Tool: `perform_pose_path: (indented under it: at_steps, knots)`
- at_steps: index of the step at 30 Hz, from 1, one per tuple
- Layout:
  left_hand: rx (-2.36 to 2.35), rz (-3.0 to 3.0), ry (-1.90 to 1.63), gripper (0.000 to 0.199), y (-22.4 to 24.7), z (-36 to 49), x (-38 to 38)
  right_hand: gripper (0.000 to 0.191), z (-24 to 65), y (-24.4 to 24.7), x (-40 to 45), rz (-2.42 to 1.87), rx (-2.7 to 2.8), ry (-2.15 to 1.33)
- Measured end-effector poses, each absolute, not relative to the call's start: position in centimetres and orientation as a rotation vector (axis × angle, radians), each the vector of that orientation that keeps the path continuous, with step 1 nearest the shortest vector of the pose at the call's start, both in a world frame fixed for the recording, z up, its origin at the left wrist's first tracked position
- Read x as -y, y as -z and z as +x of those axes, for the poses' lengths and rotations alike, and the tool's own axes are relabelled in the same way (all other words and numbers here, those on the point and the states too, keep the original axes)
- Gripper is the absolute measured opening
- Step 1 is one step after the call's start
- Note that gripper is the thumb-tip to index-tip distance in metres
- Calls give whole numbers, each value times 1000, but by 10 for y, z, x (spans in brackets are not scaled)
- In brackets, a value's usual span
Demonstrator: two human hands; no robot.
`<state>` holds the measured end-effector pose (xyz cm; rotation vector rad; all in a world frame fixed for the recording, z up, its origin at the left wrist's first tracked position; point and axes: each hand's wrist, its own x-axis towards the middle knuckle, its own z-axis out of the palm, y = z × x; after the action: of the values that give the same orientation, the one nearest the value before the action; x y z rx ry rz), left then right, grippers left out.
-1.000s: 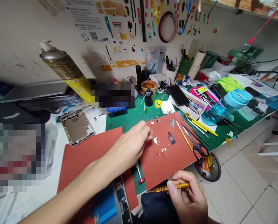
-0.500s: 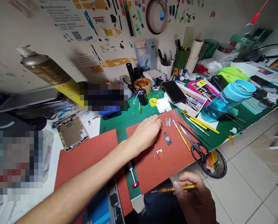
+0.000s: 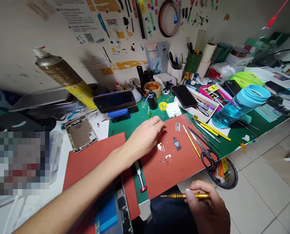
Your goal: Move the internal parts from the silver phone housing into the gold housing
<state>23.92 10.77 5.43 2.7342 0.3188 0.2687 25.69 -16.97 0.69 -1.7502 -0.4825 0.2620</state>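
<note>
My right hand (image 3: 205, 204) holds a gold precision screwdriver (image 3: 179, 196) in front of the mat's near edge, its thin tip pointing left. Over a red-brown mat (image 3: 174, 175), my left hand (image 3: 146, 135) hovers or rests with fingers loosely bent and somewhat apart; nothing shows in them, though the thumb is hidden. Close by it lie small white pieces (image 3: 159, 146), a white bracket-shaped bit (image 3: 168, 157) and a dark grey phone part (image 3: 176, 144). An opened phone (image 3: 125, 216) with a blue area beside its exposed board lies below my left forearm.
Black-handled scissors (image 3: 209, 158) and a gold pen-like tool (image 3: 192, 141) lie on the mat's right side. A red-ended metal tool (image 3: 140, 178) sits between the mats. Behind stand a water bottle (image 3: 232, 110), a dark dropper bottle (image 3: 152, 100) and a propped phone (image 3: 115, 101).
My left hand has drawn back slightly to the left relative to the mat and its fingers have loosened, uncovering small white pieces. The right hand keeps hold of the screwdriver. The view has shifted a little.
</note>
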Motion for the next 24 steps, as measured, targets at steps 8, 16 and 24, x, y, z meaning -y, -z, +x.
perform_pose_path:
  at_steps: [8,16,24]
  knots:
    - [-591,2688,-537,13,-89,97,-84,25,262,-9,169,-1846,410,-256]
    - [-827,2544,-584,16,-50,-12,-21,26,249,5,160,-1833,628,-200]
    - [-561,2682,-573,34,-18,-28,-1,11,229,-9,137,-1667,876,-247]
